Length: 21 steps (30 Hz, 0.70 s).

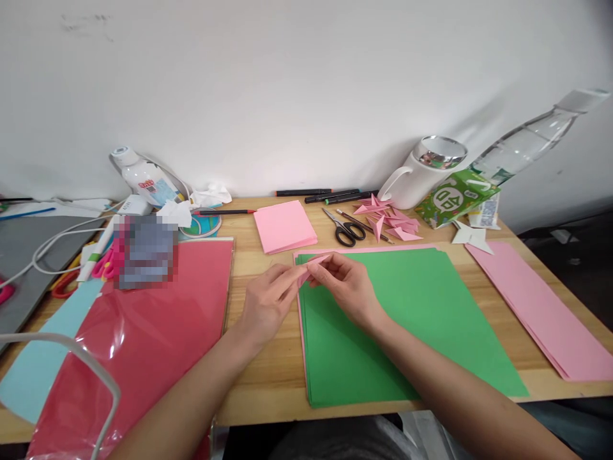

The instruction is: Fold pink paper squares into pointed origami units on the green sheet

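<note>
My left hand (271, 295) and my right hand (348, 285) meet over the left edge of a stack of green paper (402, 326). Between their fingertips is a small piece of folded pink paper (313, 263), pinched from both sides; fingers hide part of it. Just beyond lies a pile of pink paper squares (285, 227). To its right are black-handled scissors (345, 229), partly open, and a heap of folded pink paper pieces (390, 220).
A white mug (416, 176), a green box (454, 198) and a leaning clear bottle (531, 144) stand at the back right. Pink paper strips (546, 313) lie on the right. Red paper in plastic (167, 345) covers the left, with a white cable (81, 351) above it.
</note>
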Tool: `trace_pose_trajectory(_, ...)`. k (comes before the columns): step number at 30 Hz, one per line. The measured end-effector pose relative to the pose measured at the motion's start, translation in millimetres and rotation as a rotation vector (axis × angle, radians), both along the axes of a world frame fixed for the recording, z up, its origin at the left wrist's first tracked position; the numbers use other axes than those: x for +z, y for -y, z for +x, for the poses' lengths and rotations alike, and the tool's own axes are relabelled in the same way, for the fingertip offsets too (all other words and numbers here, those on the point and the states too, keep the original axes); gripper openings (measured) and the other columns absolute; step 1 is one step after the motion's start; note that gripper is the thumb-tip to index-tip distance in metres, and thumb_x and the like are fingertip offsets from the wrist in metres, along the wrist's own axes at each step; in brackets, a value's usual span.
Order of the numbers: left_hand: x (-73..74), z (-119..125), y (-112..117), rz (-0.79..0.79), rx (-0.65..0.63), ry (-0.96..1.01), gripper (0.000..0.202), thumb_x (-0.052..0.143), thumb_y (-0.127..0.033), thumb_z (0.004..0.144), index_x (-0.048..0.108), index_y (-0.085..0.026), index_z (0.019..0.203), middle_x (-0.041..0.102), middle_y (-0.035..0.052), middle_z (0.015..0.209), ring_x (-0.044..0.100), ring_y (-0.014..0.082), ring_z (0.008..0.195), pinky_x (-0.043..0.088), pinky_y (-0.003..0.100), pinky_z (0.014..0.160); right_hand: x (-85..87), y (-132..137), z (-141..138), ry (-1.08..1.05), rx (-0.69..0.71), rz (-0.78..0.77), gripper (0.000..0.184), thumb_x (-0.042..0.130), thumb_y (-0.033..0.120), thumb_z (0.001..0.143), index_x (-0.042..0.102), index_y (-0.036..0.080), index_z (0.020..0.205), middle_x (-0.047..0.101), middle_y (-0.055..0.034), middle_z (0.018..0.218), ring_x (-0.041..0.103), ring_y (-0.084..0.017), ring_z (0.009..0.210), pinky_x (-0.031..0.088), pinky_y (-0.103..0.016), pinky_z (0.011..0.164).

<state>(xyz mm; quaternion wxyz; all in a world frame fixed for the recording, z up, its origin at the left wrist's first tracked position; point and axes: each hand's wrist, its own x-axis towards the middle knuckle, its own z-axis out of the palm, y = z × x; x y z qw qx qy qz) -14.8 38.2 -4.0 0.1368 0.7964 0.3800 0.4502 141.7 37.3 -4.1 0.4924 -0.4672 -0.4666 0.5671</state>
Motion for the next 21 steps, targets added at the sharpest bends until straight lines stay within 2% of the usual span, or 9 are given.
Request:
trace_pose_trajectory(2,-0.2,1,1,-0.020,-0.009,0.017,0.022,0.049,-0.014,0.088,0.068,-0.019,0.099,0.070,0.0041,0.083,0.065,0.0112,0.073,0.052,0.020,0.065,-0.6,-1,1,-0.007,-0.003,-0.015,0.034,0.072,0.048,0.069,0.061,0.016,0.076,0.064,-0.0020,0.071,0.060,-0.013,0.062,0.051,-0.027,0.063)
trace_pose_trajectory(4,1.8,2,1,-0.151,-0.015,0.082,0.023,0.053,-0.018,0.087,0.065,-0.019,0.106,0.071,0.0050,0.091,0.067,0.0130,0.077,0.054,0.023,0.071,-1.2,-2,1,-0.016,-0.022,-0.006,0.034,0.072,0.048,0.069,0.062,0.016,0.077,0.064,-0.0016,0.071,0.060,-0.013,0.062,0.051,-0.027,0.062)
trace_pose_trajectory(7,6.9,4,-1,-0.575,-0.031,0.282,0.036,0.061,-0.035,0.082,0.060,-0.017,0.114,0.071,0.0068,0.094,0.068,0.0165,0.078,0.056,0.027,0.071,-1.6,-3,3,0.001,-0.051,0.018,0.032,0.071,0.047,0.071,0.063,0.016,0.078,0.064,-0.0013,0.071,0.059,-0.013,0.063,0.051,-0.026,0.061)
trace_pose_trajectory(9,8.6,3,-5,-0.828,-0.115,0.470,0.040,0.051,-0.048,0.086,0.065,-0.014,0.102,0.070,0.0102,0.098,0.067,0.0206,0.087,0.057,0.031,0.074,-1.4,-4,4,0.045,-0.045,0.046,0.031,0.070,0.045,0.071,0.064,0.016,0.079,0.064,-0.0016,0.072,0.058,-0.013,0.065,0.050,-0.026,0.060)
trace_pose_trajectory(10,8.7,2,-7,-0.930,-0.174,0.554,0.045,0.047,-0.051,0.087,0.066,-0.013,0.098,0.069,0.0114,0.100,0.066,0.0222,0.091,0.057,0.034,0.076,-1.3,-3,4,0.070,-0.029,0.061,0.030,0.070,0.045,0.072,0.064,0.016,0.079,0.065,-0.0019,0.074,0.059,-0.014,0.066,0.050,-0.026,0.061)
trace_pose_trajectory(12,7.8,0,-11,-1.077,-0.249,0.612,0.039,0.055,-0.049,0.084,0.066,-0.013,0.095,0.068,0.0108,0.100,0.065,0.0231,0.093,0.057,0.038,0.077,-1.3,-2,3,0.089,0.014,0.076,0.029,0.070,0.043,0.072,0.065,0.016,0.081,0.065,-0.0024,0.076,0.060,-0.014,0.068,0.050,-0.027,0.063)
trace_pose_trajectory(15,8.3,-1,-12,-1.116,-0.233,0.554,0.030,0.069,-0.039,0.075,0.066,-0.013,0.091,0.068,0.0067,0.090,0.065,0.0202,0.083,0.059,0.033,0.067,-1.6,-1,2,0.016,0.048,0.051,0.029,0.072,0.042,0.072,0.065,0.017,0.086,0.066,-0.0008,0.073,0.061,-0.015,0.067,0.052,-0.029,0.064)
trace_pose_trajectory(18,12.9,0,-10,-1.029,-0.150,0.489,0.030,0.069,-0.040,0.074,0.065,-0.013,0.086,0.067,0.0049,0.080,0.064,0.0180,0.075,0.058,0.028,0.056,-1.6,-1,1,-0.052,0.022,0.062,0.030,0.072,0.041,0.071,0.065,0.019,0.090,0.066,0.0002,0.072,0.062,-0.014,0.064,0.053,-0.029,0.064)
trace_pose_trajectory(21,16.6,2,-8,-0.963,-0.133,0.468,0.030,0.068,-0.040,0.074,0.065,-0.013,0.086,0.067,0.0043,0.077,0.063,0.0156,0.069,0.057,0.025,0.052,-1.3,-2,2,-0.028,-0.015,0.104,0.030,0.073,0.041,0.071,0.066,0.019,0.089,0.066,-0.0001,0.071,0.061,-0.013,0.062,0.053,-0.028,0.062)
